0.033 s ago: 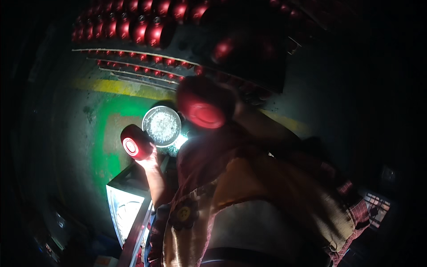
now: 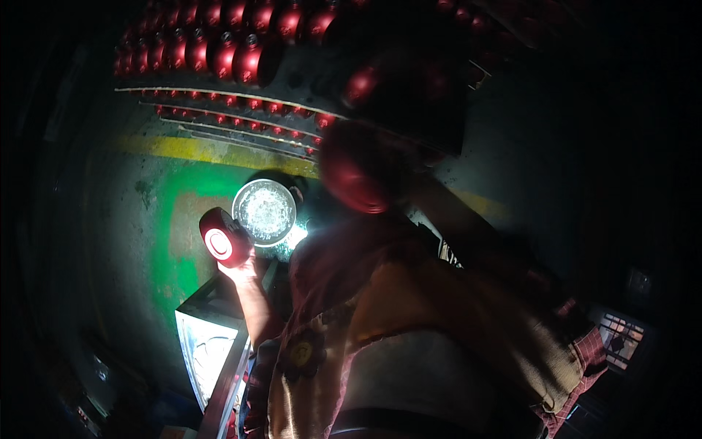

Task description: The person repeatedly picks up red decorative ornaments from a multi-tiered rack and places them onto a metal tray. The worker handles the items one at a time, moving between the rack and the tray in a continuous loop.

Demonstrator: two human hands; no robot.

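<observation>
My left hand (image 2: 239, 268) is closed round the lower side of a glossy red rounded vessel (image 2: 225, 238). The vessel is tilted, and its flat end shows a bright pale ring. In dim light, my right hand (image 2: 408, 175) is against a second, larger-looking red rounded vessel (image 2: 356, 175); its fingers are dark and blurred. Between the two vessels stands a round pan (image 2: 264, 213) with a pale rim, its inside full of bright, glittering speckles. I cannot tell what fills it.
Tiered shelves (image 2: 219, 93) ahead hold rows of similar red vessels (image 2: 249, 62). Below them a yellow stripe (image 2: 197, 148) and a green patch (image 2: 164, 212) mark the floor. A brightly lit framed panel (image 2: 208, 351) stands by my left forearm. Much of the right side is dark.
My right hand and its red vessel have moved a little to the right and away from the pan. My left hand and its vessel have barely shifted.
</observation>
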